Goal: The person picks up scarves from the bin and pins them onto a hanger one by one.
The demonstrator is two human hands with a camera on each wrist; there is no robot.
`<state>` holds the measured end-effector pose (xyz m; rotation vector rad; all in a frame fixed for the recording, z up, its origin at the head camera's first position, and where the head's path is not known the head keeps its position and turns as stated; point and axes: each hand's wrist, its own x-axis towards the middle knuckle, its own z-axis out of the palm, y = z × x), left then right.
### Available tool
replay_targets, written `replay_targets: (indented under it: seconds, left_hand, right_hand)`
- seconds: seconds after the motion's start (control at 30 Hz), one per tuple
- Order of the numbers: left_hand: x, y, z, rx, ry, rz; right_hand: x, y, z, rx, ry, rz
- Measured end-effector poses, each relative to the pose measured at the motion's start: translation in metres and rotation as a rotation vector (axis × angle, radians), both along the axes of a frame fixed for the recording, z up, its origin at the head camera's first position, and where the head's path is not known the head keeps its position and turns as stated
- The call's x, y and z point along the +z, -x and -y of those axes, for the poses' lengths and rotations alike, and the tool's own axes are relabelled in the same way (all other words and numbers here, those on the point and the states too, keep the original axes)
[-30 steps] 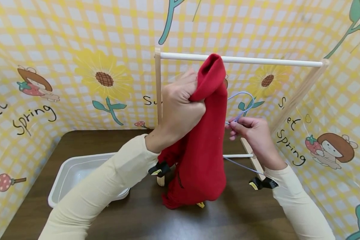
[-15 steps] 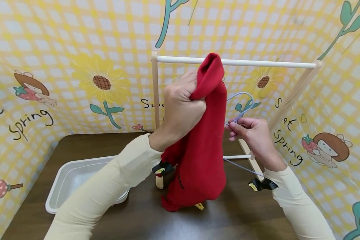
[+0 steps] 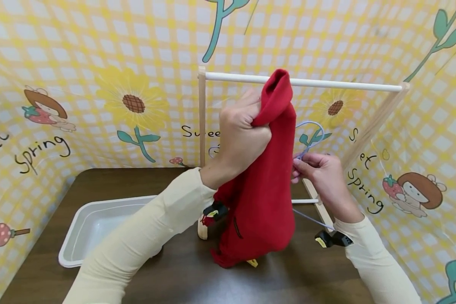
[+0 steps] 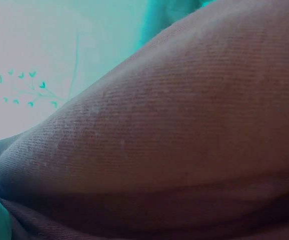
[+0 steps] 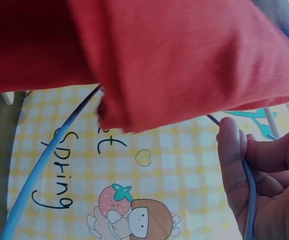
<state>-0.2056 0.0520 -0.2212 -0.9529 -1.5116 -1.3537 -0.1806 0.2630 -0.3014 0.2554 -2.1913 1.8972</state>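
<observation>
Your left hand (image 3: 242, 136), fingers curled tight into bunched cloth, holds up the red garment (image 3: 271, 181) near its top, while your right hand (image 3: 324, 177) pinches the neck of the blue hanger (image 5: 35, 175) just beside it. The garment, in front of the rack (image 3: 349, 85), looks light, soft and limp, best held by a gathered edge; the thin hanger appears stiff and smooth, apt to swivel unless pinched at the neck. The cloth's long axis runs nearly upright, its folded end topmost, its lower end drooping over the tabletop (image 3: 308, 274) near a yellow clip (image 3: 253, 263); the hanger's hook curves upward, its lower bar slants toward your right wrist, the rest hidden behind cloth
</observation>
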Motion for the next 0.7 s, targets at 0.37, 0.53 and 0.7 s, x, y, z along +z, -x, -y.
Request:
replay_targets:
  seconds: [0.37,0.53,0.7]
  left_hand:
    - [-0.036,0.01,-0.002,0.034,-0.024,0.161]
    - [-0.054,0.013,-0.004,0.074,-0.008,0.213]
    - [-0.07,0.017,-0.004,0.111,0.013,0.282]
  right_hand:
    - [0.0,-0.005,0.007,0.024,0.135,-0.059]
    - [0.001,-0.007,0.009,0.016,0.162,-0.081]
    - [0.005,-0.009,0.012,0.023,0.169,-0.11]
